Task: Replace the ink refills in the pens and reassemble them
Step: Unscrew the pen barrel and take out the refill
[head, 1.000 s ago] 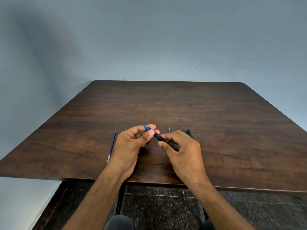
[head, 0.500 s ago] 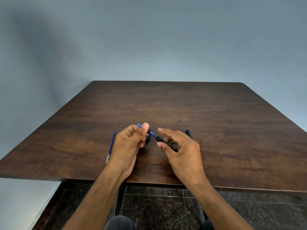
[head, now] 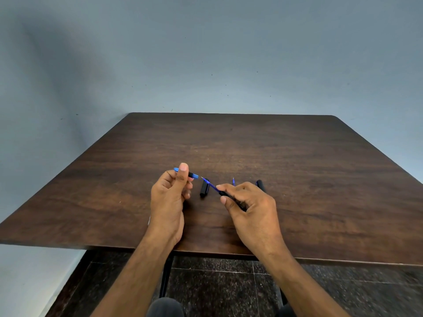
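One pen lay apart in two pieces, each held above the near middle of the table. The right hand (head: 250, 208) pinched the black pen barrel (head: 231, 199) between thumb and curled fingers, and a thin blue ink refill (head: 211, 185) stuck out of the barrel's open end, slanting up and left to a fine metal tip. The left hand (head: 169, 197) gripped the pen's front section (head: 191, 175), a short tube of blue and black plastic, with the thumb pressed across it and the other fingers curled behind. The refill tip and the front section were near each other but apart.

One black pen cap (head: 204, 188), a smooth short cylinder, lay flat on the wood just below the gap between the two pieces. Behind the right hand's knuckles showed one slim blue tip (head: 233, 180), probably a second refill, and one rounded black end (head: 260, 184) of another pen part; the hand hid the rest of both.

The table (head: 320, 179) was dark brown wood grain with rounded far corners. Behind it stood a plain grey-blue wall (head: 206, 53), and under its near edge was a dark speckled tile floor (head: 217, 284).
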A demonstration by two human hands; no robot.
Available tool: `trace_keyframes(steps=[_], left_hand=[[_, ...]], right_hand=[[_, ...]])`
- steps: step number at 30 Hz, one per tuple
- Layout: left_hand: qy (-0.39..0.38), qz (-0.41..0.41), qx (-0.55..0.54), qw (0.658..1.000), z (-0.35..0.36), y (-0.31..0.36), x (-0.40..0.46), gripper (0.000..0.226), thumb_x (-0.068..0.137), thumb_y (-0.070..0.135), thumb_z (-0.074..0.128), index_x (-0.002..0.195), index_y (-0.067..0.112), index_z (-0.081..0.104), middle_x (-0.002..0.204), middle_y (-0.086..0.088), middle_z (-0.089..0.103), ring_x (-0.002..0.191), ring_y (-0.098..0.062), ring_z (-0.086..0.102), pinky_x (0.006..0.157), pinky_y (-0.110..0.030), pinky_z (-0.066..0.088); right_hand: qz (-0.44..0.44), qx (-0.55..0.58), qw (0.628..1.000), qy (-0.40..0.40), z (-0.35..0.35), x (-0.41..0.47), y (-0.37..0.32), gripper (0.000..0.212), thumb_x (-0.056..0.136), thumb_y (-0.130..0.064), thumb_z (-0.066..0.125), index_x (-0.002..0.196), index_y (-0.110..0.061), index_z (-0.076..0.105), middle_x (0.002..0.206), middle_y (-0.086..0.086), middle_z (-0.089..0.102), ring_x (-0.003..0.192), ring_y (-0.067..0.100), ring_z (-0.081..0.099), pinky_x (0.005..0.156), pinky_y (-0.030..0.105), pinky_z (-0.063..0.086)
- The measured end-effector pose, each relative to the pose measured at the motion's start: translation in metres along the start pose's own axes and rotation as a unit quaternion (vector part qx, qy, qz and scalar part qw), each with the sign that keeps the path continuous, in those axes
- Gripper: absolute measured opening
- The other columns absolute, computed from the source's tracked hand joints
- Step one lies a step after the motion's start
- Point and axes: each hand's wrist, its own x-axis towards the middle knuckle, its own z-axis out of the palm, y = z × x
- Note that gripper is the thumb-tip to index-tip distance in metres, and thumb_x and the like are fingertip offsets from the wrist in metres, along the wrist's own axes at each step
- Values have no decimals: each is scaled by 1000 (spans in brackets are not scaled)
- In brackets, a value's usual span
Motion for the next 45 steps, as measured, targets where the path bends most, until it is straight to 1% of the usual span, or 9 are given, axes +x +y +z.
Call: trace_keyframes(steps=[3, 7, 10, 13, 17, 20, 26, 36, 45], left_hand=[[27, 14, 9, 1000, -1, -1, 1, 24, 83, 41, 74, 69, 22, 71, 67, 3, 68, 59, -6, 53, 58, -23, 41], [30, 35, 68, 997, 3, -4, -2, 18, 90, 24, 73, 88, 6, 73, 77, -7, 77, 58, -6, 54, 54, -18, 42], [28, 76, 169, 982, 4, -3, -9, 14, 91, 28, 73, 90, 15, 78, 74, 0, 77, 61, -2, 59, 60, -13, 46], [14, 161, 365, 917, 0, 2, -20, 8, 89, 34, 74, 87, 30, 80, 71, 18, 74, 72, 6, 67, 65, -8, 46], [27, 249, 564, 787, -8, 2, -31, 12, 87, 35, 75, 92, 27, 81, 69, 6, 63, 69, -16, 58, 63, -31, 46], [26, 240, 615, 751, -12, -3, -32, 17, 86, 36, 74, 91, 21, 81, 73, -4, 62, 77, -26, 59, 66, -37, 50], [15, 197, 640, 743, -11, -4, -30, 24, 86, 40, 74, 95, 18, 81, 81, -6, 64, 81, -26, 63, 71, -40, 54], [18, 180, 638, 749, -12, -6, -32, 29, 85, 46, 73, 102, 22, 77, 86, 3, 59, 83, -16, 60, 73, -34, 53], [27, 215, 551, 806, -10, 1, -39, 33, 84, 41, 77, 110, 21, 74, 93, 13, 60, 90, -4, 56, 78, -20, 43]], right_hand=[[-1, 7, 1000, 10, 0, 0, 2, 32, 88, -5, 75, 111, -26, 77, 92, -11, 70, 90, 6, 66, 79, 13, 52], [0, 15, 999, 33, 1, 1, 5, 31, 88, -5, 75, 110, -27, 78, 91, -12, 70, 81, 7, 67, 74, 21, 56], [-4, 12, 999, 48, 2, 2, 7, 30, 88, -6, 75, 110, -27, 78, 89, -13, 69, 72, 5, 65, 71, 19, 53], [-9, 12, 998, 54, 3, 3, 8, 29, 88, -7, 75, 110, -26, 78, 87, -16, 68, 75, 5, 66, 71, 14, 50], [-12, -2, 999, 52, 4, 3, 9, 26, 88, -9, 74, 109, -24, 78, 86, -17, 67, 69, 1, 64, 69, 12, 48], [-14, -12, 999, 49, 3, 2, 10, 26, 88, -10, 75, 110, -23, 78, 83, -20, 64, 71, 1, 64, 66, 11, 49], [-30, -25, 998, 52, 4, 2, 8, 26, 85, -7, 77, 108, -20, 78, 86, -15, 68, 86, 0, 65, 76, 4, 44], [-6, -9, 999, 40, 3, 1, 8, 25, 84, -11, 78, 104, -25, 79, 80, -17, 68, 78, 3, 65, 73, 9, 48], [70, 89, 993, 42, 0, 1, 5, 24, 82, -16, 83, 102, -28, 79, 87, -20, 77, 80, -1, 72, 77, 13, 55]])
